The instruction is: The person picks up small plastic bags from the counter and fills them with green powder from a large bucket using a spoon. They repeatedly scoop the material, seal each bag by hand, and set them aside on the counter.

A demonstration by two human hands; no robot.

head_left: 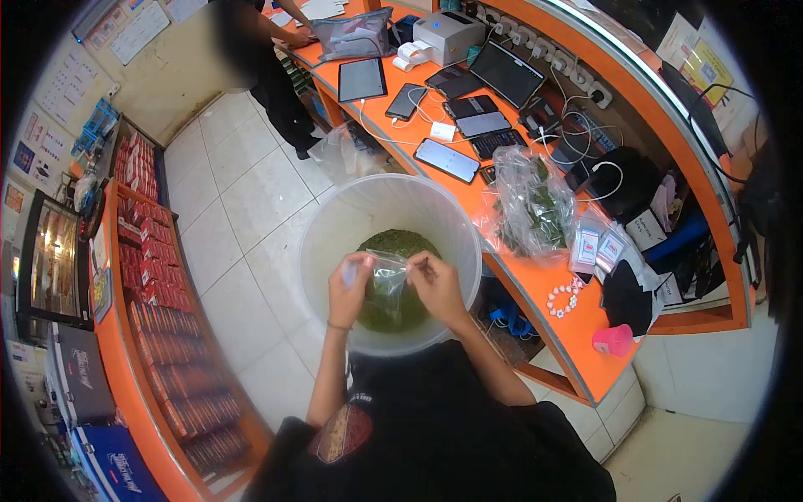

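Note:
A small clear zip bag (388, 272) is stretched between my two hands, over a large translucent tub (322, 226). My left hand (350, 280) pinches the bag's upper left corner between thumb and fingers. At the opposite upper corner, my right hand (435, 283) grips the bag the same way. Green crumbled leaf material (400, 243) covers the bottom of the tub and shows through the clear plastic. Both wrists are inside the circle of the tub's rim in this view.
An orange counter (598, 360) curves along the right, bearing phones (447, 160), a tablet (362, 79), a label printer (448, 38), a plastic bag of green leaf (533, 205) and a pink cup (613, 340). Shelves of red packs (146, 243) line the left. Another person (280, 92) stands at the far counter.

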